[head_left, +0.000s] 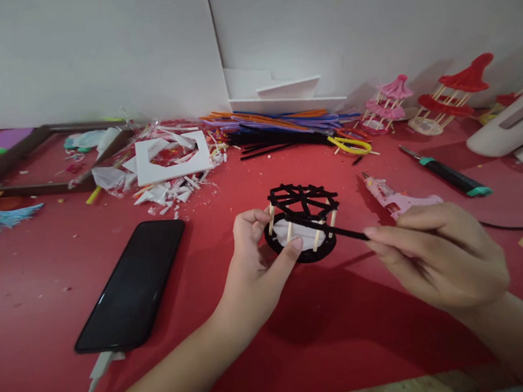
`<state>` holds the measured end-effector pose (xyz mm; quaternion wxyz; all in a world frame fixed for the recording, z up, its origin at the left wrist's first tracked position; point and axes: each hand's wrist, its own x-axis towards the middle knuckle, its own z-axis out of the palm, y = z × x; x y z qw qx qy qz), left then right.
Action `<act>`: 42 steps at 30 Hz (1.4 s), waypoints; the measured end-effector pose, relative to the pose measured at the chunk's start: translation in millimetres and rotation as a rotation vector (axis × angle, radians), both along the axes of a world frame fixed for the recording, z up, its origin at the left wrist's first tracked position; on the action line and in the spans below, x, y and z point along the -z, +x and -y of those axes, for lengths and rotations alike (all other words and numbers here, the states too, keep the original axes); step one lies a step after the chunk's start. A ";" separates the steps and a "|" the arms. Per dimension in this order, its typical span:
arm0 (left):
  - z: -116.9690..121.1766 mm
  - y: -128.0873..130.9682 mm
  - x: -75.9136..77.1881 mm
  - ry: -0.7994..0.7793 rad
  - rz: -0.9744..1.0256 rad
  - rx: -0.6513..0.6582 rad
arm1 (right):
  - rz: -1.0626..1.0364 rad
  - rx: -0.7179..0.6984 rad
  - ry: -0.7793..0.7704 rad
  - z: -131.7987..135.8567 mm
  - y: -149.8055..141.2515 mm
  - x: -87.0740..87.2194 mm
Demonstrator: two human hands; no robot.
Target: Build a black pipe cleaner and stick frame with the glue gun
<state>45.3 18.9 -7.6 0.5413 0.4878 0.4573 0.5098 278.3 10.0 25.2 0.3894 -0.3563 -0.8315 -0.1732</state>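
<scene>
A small round model [304,198] stands upright in front of me: a white disc base rimmed in black, short wooden posts, and a black web-like frame on top. My left hand [260,257] grips its left side, thumb at the front of the base and fingers around a post. My right hand [440,253] pinches the end of a black pipe cleaner [347,232]. This strip slants up leftward across the front of the model, along the near edge of the upper frame. Whether its far end is fixed there I cannot tell.
Right of the model lie a pink glue gun [397,199] and a green-black cutter [452,176]. A phone [132,286] with a cable is on the left. Behind are foam scraps [173,158], pipe cleaners [278,130], yellow scissors [351,145], and pink [386,106] and red models [451,94].
</scene>
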 end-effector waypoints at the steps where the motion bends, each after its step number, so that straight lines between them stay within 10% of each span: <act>1: -0.3 -0.8 -0.1 0.007 -0.049 0.006 | 0.029 -0.007 0.003 -0.2 0.2 -0.1; 42: 2.3 -3.9 12.8 0.286 -0.426 -0.032 | 0.145 -0.144 -0.048 1.5 -19.4 12.3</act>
